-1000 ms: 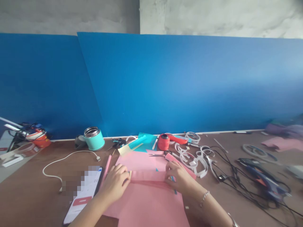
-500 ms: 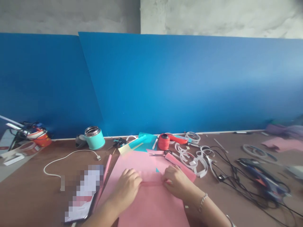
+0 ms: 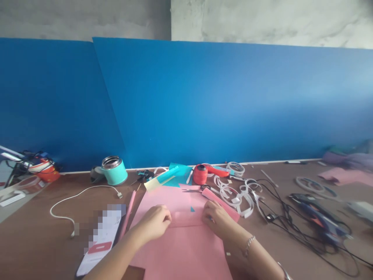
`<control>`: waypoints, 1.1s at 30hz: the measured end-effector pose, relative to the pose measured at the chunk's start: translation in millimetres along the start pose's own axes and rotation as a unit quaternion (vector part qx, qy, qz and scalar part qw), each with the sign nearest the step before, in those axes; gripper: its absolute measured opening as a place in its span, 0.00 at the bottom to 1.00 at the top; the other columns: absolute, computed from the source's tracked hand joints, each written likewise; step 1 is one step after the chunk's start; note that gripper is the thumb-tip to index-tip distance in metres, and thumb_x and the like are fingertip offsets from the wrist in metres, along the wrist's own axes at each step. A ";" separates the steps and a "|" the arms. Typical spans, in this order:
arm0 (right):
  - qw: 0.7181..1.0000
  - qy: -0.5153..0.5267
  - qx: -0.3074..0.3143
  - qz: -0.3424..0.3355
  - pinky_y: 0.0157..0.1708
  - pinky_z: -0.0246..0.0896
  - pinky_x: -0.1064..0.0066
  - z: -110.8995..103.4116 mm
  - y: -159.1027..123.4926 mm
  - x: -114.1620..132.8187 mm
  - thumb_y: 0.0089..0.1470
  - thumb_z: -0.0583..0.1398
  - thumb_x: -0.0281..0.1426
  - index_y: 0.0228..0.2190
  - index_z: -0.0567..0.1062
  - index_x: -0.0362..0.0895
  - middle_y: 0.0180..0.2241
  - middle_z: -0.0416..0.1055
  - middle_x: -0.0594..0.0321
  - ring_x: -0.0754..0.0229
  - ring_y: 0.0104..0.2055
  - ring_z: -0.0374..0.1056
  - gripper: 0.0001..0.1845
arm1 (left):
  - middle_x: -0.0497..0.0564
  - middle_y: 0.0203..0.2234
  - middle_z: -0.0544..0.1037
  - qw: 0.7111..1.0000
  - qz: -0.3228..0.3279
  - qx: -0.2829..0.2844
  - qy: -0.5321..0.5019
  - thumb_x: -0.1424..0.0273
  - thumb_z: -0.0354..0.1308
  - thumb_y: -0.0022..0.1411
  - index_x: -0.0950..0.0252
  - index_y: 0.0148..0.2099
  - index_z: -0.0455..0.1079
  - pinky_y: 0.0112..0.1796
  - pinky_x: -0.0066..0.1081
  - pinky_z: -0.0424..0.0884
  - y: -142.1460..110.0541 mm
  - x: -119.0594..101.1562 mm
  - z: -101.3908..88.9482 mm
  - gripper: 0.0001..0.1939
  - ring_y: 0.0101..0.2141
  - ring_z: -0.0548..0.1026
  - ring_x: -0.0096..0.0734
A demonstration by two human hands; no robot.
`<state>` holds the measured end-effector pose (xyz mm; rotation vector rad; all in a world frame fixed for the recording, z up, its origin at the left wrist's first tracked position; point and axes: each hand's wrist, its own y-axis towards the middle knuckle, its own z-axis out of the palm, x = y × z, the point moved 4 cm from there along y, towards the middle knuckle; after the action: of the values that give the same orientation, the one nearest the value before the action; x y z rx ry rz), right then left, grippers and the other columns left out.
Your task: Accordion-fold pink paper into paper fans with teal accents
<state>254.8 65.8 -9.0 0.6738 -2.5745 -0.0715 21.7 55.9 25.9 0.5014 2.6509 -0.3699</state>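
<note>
A large sheet of pink paper [image 3: 182, 251] lies in front of me, with a narrow folded band [image 3: 186, 219] running across it between my hands. My left hand [image 3: 155, 221] rests at the band's left end, its fingers curled in against the paper. At the right end, the closed fingers of my right hand [image 3: 215, 218] pinch the paper; a bracelet circles that wrist. A small blue triangle [image 3: 192, 209] shows just beyond the band. Both sets of fingertips are partly hidden. Scissors [image 3: 201, 189] and a pink paper roll [image 3: 220, 204] lie behind my right hand.
Left of the paper are a phone [image 3: 100, 245], a white cable [image 3: 84, 189] and a turquoise flask [image 3: 115, 173]. Behind it stand blue paper [image 3: 180, 174] and a red tool [image 3: 200, 175]. White strips [image 3: 233, 194], black cords [image 3: 287, 223] and a glue gun [image 3: 320, 221] lie rightward.
My left hand has shifted slightly left and its fingers are more curled. The right hand stays near the band's right end. The view has shifted slightly.
</note>
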 end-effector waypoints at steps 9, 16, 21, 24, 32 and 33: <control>0.999 0.013 -0.008 0.029 0.37 0.58 0.67 -2.3 2.3 -2.4 0.48 0.56 0.23 0.15 0.64 0.43 0.29 0.64 0.62 0.59 0.35 0.62 0.13 | 0.43 0.12 0.60 0.989 -0.043 0.141 0.002 0.75 0.51 0.41 0.62 0.16 0.61 0.19 0.27 0.53 24.4 -2.6 -12.8 0.06 0.16 0.59 0.26; 0.998 0.016 -0.006 0.064 0.35 0.58 0.68 -10.2 2.7 3.8 0.46 0.58 0.24 0.15 0.63 0.44 0.28 0.65 0.62 0.59 0.33 0.62 0.12 | 0.42 0.08 0.57 0.983 -0.052 0.172 0.034 0.76 0.51 0.38 0.62 0.12 0.58 0.18 0.28 0.53 28.8 -7.8 -17.5 0.09 0.13 0.56 0.26; 0.996 0.003 -0.005 0.087 0.34 0.58 0.69 -10.3 4.6 3.4 0.44 0.58 0.22 0.16 0.62 0.44 0.28 0.66 0.62 0.58 0.33 0.63 0.12 | 0.42 0.07 0.58 0.983 -0.053 0.163 0.067 0.76 0.52 0.38 0.62 0.12 0.59 0.19 0.27 0.57 28.1 -11.8 -20.2 0.09 0.14 0.61 0.27; 0.995 -0.008 0.003 0.103 0.35 0.58 0.68 -9.8 5.6 3.7 0.43 0.59 0.22 0.18 0.63 0.44 0.29 0.67 0.61 0.57 0.35 0.64 0.10 | 0.43 0.07 0.57 0.983 -0.055 0.149 0.097 0.76 0.53 0.38 0.62 0.11 0.58 0.19 0.27 0.57 30.7 -10.8 -22.0 0.11 0.15 0.62 0.28; 0.993 -0.044 0.000 0.108 0.39 0.56 0.65 -13.9 1.4 9.9 0.47 0.60 0.25 0.27 0.71 0.44 0.34 0.70 0.59 0.54 0.40 0.64 0.03 | 0.53 0.42 0.75 0.987 0.023 0.024 0.160 0.80 0.54 0.49 0.59 0.44 0.71 0.47 0.36 0.64 16.0 -20.5 -15.8 0.20 0.47 0.70 0.40; 0.994 -0.060 -0.007 0.091 0.39 0.55 0.65 -13.0 0.4 13.1 0.47 0.60 0.24 0.30 0.72 0.44 0.35 0.70 0.59 0.53 0.41 0.63 0.05 | 0.53 0.47 0.72 0.984 0.044 0.004 0.170 0.83 0.51 0.51 0.56 0.50 0.69 0.51 0.38 0.61 11.2 -21.6 -9.5 0.26 0.51 0.67 0.39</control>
<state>250.6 60.8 8.2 0.4377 -2.7362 -0.0719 41.2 62.9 41.9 0.7406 2.9402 -0.2891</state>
